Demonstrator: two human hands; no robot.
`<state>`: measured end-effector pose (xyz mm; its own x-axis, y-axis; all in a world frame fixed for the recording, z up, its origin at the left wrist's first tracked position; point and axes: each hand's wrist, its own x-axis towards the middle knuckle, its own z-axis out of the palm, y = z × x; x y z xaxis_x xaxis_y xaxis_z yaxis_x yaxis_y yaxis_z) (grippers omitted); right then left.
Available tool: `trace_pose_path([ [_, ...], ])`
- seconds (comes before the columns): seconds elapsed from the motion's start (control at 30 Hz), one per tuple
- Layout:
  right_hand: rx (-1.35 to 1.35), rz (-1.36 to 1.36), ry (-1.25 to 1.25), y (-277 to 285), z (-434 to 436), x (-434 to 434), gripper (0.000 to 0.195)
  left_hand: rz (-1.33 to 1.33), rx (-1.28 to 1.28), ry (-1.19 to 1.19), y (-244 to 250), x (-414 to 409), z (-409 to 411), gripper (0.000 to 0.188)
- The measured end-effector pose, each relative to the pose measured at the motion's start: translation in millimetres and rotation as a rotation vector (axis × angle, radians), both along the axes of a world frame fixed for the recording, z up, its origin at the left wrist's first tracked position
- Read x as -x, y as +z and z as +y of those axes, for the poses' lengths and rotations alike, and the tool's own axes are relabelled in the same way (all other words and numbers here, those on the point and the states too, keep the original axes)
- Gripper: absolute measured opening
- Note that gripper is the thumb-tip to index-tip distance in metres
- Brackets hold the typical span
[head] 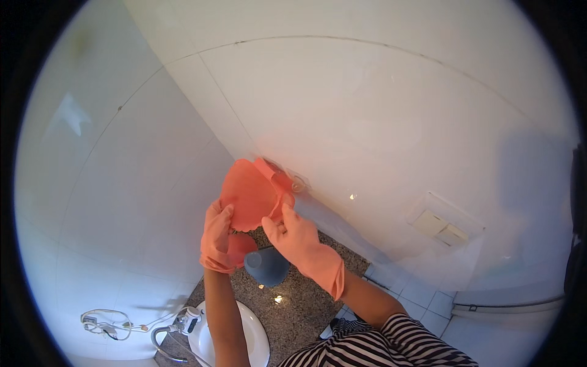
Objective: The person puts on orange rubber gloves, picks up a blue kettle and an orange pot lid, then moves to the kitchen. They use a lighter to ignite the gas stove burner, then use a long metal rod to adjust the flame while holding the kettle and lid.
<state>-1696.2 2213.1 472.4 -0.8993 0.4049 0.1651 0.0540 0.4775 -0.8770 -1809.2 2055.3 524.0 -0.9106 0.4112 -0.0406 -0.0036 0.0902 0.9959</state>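
Note:
Both of my hands wear pink rubber gloves. Between them I hold a coral-pink sheet-like item with a wavy edge (pixel 250 195), close to the wall corner; its exact kind is unclear. My left hand (pixel 216 236) grips its lower left edge between thumb and fingers. At its lower right edge, my right hand (pixel 293 234) pinches with thumb and fingertips. Another pink piece (pixel 241 249) shows beside my left wrist. Under my hands, a blue plastic bowl-like container (pixel 267 267) lies on the speckled stone counter (pixel 293 316).
A white basin (pixel 254 335) with a faucet (pixel 188 319) is at the lower left, near cables on the wall (pixel 107 325). A small round fitting (pixel 298 185) is on the wall beside the pink item. Wall switches (pixel 440 227) are at right, above white tiles (pixel 424 303).

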Motion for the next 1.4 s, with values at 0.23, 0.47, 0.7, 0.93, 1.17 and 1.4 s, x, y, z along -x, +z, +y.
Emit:
trace_pose_path([
  [0.23,-0.135,-0.088,0.265,5,-14,-28,0.081,-0.002,-0.215,-0.095,-65,28,-41,0.032],
  [0.47,-0.236,0.016,0.290,-3,-26,-40,0.083,-0.078,-0.416,-0.118,-74,14,-30,0.032],
  [0.7,-0.200,-0.115,0.250,-4,-18,-38,0.085,-0.076,-0.381,-0.058,-52,-4,-20,0.032],
  [0.93,-0.022,-0.058,0.181,2,1,-32,0.082,-0.001,-0.157,-0.047,-45,12,-35,0.030],
  [1.17,0.107,0.021,0.103,-11,13,-29,0.077,-0.029,-0.132,0.016,-28,4,-5,0.027],
  [1.4,0.247,-0.030,0.155,-22,20,-44,0.073,-0.017,-0.036,0.147,-24,-10,4,0.027],
])
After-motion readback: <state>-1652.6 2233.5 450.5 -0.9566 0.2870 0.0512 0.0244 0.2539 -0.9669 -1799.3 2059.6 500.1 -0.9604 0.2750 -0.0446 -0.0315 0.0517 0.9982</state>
